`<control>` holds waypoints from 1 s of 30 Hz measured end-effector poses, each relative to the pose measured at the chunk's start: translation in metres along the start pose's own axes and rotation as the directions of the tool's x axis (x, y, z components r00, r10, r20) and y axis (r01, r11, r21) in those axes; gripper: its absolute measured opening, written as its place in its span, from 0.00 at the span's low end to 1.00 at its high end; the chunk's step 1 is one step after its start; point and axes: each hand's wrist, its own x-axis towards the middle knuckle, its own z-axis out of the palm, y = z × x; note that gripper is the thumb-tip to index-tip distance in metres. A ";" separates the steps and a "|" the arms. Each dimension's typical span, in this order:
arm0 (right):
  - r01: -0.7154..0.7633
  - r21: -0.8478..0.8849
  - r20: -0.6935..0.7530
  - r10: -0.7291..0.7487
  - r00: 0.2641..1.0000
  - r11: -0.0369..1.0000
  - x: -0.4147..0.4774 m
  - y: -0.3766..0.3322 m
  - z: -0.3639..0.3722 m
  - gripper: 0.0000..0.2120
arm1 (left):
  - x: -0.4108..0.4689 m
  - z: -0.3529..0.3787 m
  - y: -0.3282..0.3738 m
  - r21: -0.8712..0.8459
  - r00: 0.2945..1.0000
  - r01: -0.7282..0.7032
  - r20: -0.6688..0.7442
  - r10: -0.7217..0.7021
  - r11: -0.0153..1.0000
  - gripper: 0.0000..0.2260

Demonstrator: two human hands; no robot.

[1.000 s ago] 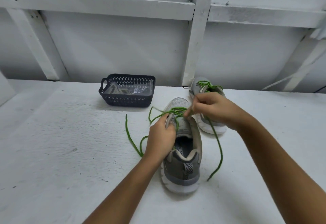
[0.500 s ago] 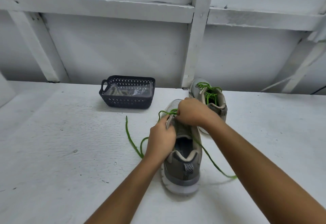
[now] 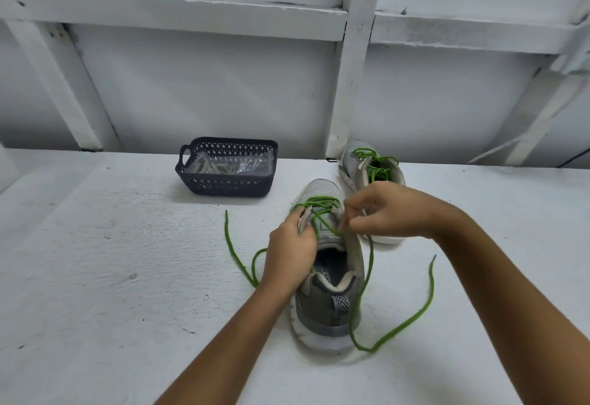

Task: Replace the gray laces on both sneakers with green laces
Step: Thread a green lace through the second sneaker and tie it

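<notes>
Lacing near sneaker [image 3: 325,309], toe pointed far; left hand [image 3: 289,253] gripped left eyelet flap; right hand [image 3: 386,213] pinched green lace [image 3: 319,202] at right eyelets, free end trailing near-right.

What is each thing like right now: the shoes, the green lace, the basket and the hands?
Near sneaker: upright, partly laced in green.
Far sneaker: upright, green lace in it.
Green lace: threaded near the toe, both ends loose beside the shoe.
Basket: open, holds pale laces and clear plastic.
Left hand: holds the near sneaker's eyelet edge.
Right hand: pinches the green lace.
</notes>
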 end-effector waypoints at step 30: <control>-0.038 -0.132 -0.115 0.023 0.993 0.991 0.023 -0.002 0.037 0.11 | 0.002 0.004 -0.003 0.036 1.000 0.011 -0.020 -0.010 0.999 0.16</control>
